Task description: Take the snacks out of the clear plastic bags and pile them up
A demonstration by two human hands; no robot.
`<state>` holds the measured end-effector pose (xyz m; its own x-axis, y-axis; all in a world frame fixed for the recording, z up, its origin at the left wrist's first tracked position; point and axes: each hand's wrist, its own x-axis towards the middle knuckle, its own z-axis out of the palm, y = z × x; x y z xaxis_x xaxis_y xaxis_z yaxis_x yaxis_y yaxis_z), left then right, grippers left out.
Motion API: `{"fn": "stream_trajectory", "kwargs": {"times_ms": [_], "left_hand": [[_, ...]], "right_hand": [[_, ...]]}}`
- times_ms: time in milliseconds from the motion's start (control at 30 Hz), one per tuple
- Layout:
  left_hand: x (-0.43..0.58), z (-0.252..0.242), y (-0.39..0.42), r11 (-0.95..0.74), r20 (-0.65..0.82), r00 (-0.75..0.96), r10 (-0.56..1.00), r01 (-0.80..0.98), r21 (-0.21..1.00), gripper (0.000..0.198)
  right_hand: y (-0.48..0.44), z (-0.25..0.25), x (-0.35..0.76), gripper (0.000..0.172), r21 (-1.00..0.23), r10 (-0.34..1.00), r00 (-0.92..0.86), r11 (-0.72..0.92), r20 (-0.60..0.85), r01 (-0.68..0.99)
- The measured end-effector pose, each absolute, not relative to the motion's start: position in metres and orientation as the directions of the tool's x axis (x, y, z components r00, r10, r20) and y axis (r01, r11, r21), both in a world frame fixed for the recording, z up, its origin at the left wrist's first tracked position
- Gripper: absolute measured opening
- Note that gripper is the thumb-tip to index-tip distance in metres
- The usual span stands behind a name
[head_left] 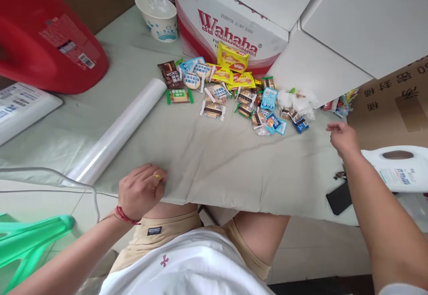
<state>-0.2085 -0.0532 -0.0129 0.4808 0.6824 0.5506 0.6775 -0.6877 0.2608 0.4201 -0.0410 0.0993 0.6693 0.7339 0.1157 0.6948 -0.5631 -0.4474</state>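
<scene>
My left hand (142,189), with a yellow ring and a red bracelet, rests as a closed fist on the table's front edge. Nothing shows in it. At the right, my right hand (344,137) is raised over the cloth with its fingers curled together; whatever they hold, if anything, is hidden. Left of it lies a spread of small wrapped snacks: a blue packet (301,125), a light blue packet (269,99) and several biscuits. Yellow wafer packs (233,57) lean on the box behind. A brown cocoa packet (170,75) is at the pile's left end.
A clear plastic roll (117,132) lies left of the snacks on the cloth-covered table (214,161). Behind stand a Wahaha carton (190,27), a paper cup (162,23) and a red jug (43,36). A black phone (339,198) and a white detergent bottle (394,181) are at right.
</scene>
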Motion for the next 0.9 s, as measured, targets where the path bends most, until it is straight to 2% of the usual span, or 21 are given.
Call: {"fn": "stream_trajectory", "kwargs": {"times_ms": [100,167,233,300,400,467,500,567,633,700,800,867,900], "left_hand": [[-0.206,-0.013,-0.054,-0.680,0.559,0.471,0.682,0.690,0.248,0.024],[-0.206,-0.012,-0.053,-0.671,0.563,0.460,0.687,0.699,0.248,0.023],[-0.206,-0.011,-0.053,-0.669,0.566,0.442,0.696,0.686,0.287,0.023],[-0.205,-0.008,-0.057,-0.654,0.558,0.399,0.728,0.647,0.392,0.025],[-0.191,0.003,-0.067,-0.584,0.526,0.276,0.804,0.531,0.613,0.027],[-0.168,0.015,-0.074,-0.529,0.472,0.238,0.849,0.391,0.753,0.024],[-0.153,0.022,-0.076,-0.497,0.435,0.254,0.864,0.291,0.817,0.020],[-0.116,0.035,-0.072,-0.274,0.229,0.346,0.910,0.087,0.958,0.012],[-0.078,0.044,-0.058,0.071,-0.025,0.431,0.902,-0.090,0.993,0.019],[-0.044,0.048,-0.039,0.276,-0.156,0.521,0.839,-0.162,0.947,0.034],[-0.011,0.042,-0.012,0.391,-0.235,0.613,0.754,-0.132,0.911,0.052],[-0.002,0.033,-0.002,0.399,-0.239,0.649,0.722,-0.109,0.910,0.056],[0.000,0.028,0.001,0.401,-0.225,0.656,0.720,-0.129,0.907,0.057]], "right_hand": [[0.023,0.102,0.406,0.020,-0.462,0.719,0.652,-0.506,0.241,0.729],[0.058,0.099,0.396,0.031,-0.526,0.702,0.683,-0.512,0.199,0.679],[0.081,0.097,0.387,0.025,-0.620,0.650,0.746,-0.528,0.145,0.580],[0.087,0.098,0.377,0.012,-0.698,0.581,0.800,-0.511,0.149,0.501],[0.067,0.105,0.350,0.011,-0.856,0.510,0.832,-0.311,0.218,0.414],[0.034,0.105,0.317,0.015,-0.948,0.526,0.826,-0.110,0.201,0.300],[0.014,0.102,0.296,0.019,-0.962,0.572,0.802,-0.077,0.173,0.262],[-0.029,0.089,0.249,0.033,-0.998,0.724,0.688,0.007,0.048,0.062],[-0.070,0.073,0.203,0.037,-1.000,0.784,0.620,-0.026,-0.019,0.001],[-0.100,0.058,0.165,0.028,-0.982,0.789,0.613,-0.084,0.040,0.171],[-0.124,0.045,0.134,0.015,-0.826,0.854,0.477,-0.108,0.207,0.554],[-0.129,0.041,0.129,0.015,-0.745,0.883,0.398,-0.089,0.248,0.662],[-0.130,0.041,0.130,0.015,-0.752,0.884,0.405,-0.101,0.233,0.652]]}}
